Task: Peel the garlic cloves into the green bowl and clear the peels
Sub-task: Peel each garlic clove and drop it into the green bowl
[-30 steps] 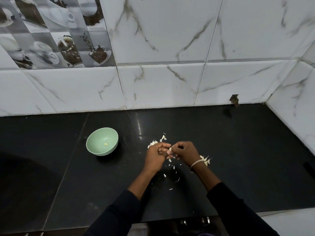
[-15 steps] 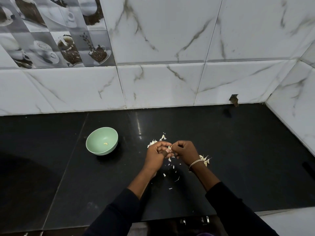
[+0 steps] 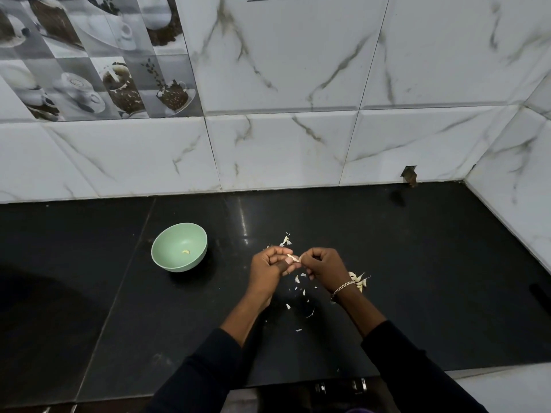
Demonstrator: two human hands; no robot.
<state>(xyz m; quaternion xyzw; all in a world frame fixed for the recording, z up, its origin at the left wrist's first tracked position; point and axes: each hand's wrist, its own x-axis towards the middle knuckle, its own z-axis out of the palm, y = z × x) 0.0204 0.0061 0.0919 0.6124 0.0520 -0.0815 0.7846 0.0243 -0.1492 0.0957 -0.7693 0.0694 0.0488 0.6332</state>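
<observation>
The left hand (image 3: 269,265) and right hand (image 3: 323,263) meet fingertip to fingertip above the middle of the black table (image 3: 432,263). Both have their fingers curled and pinch one small garlic clove (image 3: 293,258) between them, the left at one end and the right at the other. Directly under the hands, toward the front edge, loose peels (image 3: 298,289) lie scattered on the table, and a few more lie just behind the hands toward the back edge. A cluster of garlic pieces (image 3: 359,280) sits just beside the right wrist, next to its bracelet (image 3: 343,287). The green bowl (image 3: 182,266) stands well apart to the left of the hands, with one peeled clove (image 3: 185,251) inside.
</observation>
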